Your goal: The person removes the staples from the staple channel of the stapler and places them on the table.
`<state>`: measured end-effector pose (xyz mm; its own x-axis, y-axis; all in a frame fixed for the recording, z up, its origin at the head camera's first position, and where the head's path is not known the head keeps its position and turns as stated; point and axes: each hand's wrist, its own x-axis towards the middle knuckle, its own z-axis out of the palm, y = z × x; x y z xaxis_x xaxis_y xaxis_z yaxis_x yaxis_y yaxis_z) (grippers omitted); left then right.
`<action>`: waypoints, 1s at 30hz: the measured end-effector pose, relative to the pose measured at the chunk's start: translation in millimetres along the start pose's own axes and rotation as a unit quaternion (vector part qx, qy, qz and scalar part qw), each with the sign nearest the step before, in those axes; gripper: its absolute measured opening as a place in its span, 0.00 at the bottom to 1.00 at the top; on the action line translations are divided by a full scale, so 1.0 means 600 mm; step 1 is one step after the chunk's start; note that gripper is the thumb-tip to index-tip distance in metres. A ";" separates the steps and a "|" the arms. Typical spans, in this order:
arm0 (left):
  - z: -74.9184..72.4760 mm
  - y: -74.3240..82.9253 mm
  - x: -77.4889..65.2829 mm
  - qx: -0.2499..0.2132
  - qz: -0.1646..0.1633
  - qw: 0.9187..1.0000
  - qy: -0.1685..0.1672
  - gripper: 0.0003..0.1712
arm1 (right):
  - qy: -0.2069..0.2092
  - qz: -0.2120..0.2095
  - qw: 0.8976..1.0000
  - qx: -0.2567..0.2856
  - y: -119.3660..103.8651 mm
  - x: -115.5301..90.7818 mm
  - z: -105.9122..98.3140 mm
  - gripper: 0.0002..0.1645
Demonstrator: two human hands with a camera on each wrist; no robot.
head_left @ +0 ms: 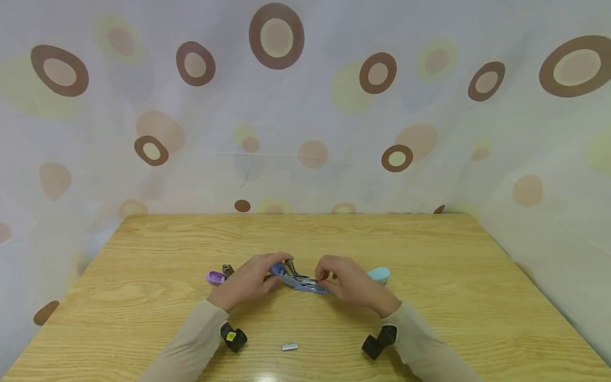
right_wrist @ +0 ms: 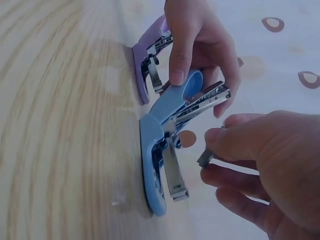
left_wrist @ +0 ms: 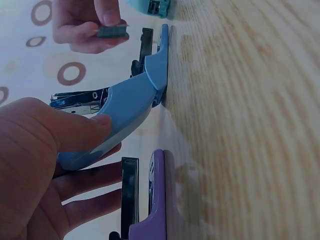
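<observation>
A light blue stapler point(head_left: 310, 289) lies spread wide on the wooden table, its cap tipped back and its metal magazine point(right_wrist: 175, 170) exposed. My left hand point(head_left: 250, 278) grips the cap end, thumb point(left_wrist: 95, 127) laid over the blue shell and fingers behind it. Between thumb and fingertips, my right hand point(head_left: 350, 281) pinches a short grey strip of staples point(right_wrist: 205, 157). In the right wrist view that strip is beside the opened stapler, apart from the magazine. A purple stapler point(left_wrist: 157, 195), also opened, stands just beyond my left hand, which partly covers it in the head view.
A turquoise stapler point(head_left: 380, 274) lies to the right, partly behind my right hand. Another small staple strip point(head_left: 289, 346) is on the table point(head_left: 157, 254) nearer to me. A patterned curtain point(head_left: 315, 106) hangs behind the table's far edge.
</observation>
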<state>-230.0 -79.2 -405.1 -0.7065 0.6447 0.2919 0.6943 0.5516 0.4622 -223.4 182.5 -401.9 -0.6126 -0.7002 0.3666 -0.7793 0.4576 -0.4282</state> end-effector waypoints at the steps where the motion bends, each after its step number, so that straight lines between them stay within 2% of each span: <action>1: 0.000 0.000 0.000 0.000 -0.001 1.000 0.001 0.24 | -0.009 0.004 1.000 0.007 -0.003 0.000 0.000 0.10; 8: 0.002 -0.003 0.000 0.008 -0.003 1.000 0.004 0.25 | -0.098 0.019 0.995 0.023 -0.037 0.003 0.007 0.06; 15: 0.003 -0.004 0.000 0.009 -0.008 1.000 0.005 0.25 | -0.190 0.017 0.981 0.043 -0.074 0.011 0.024 0.07; 19: 0.002 -0.003 0.000 0.013 -0.007 1.000 0.008 0.25 | -0.221 0.021 0.974 0.051 -0.087 0.011 0.031 0.06; 25: 0.003 -0.004 -0.001 0.020 -0.002 1.000 0.012 0.25 | -0.269 0.047 0.962 0.019 -0.103 0.010 0.033 0.07; 30: 0.003 -0.005 -0.001 0.021 0.001 1.000 0.013 0.25 | -0.277 0.037 0.960 -0.005 -0.111 0.008 0.030 0.07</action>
<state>-231.3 -80.1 -408.1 -0.7075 0.6329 0.3146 0.7011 0.5723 0.4253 -172.1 138.7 -386.2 -0.5036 -0.8487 -0.1614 -0.7398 0.5201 -0.4268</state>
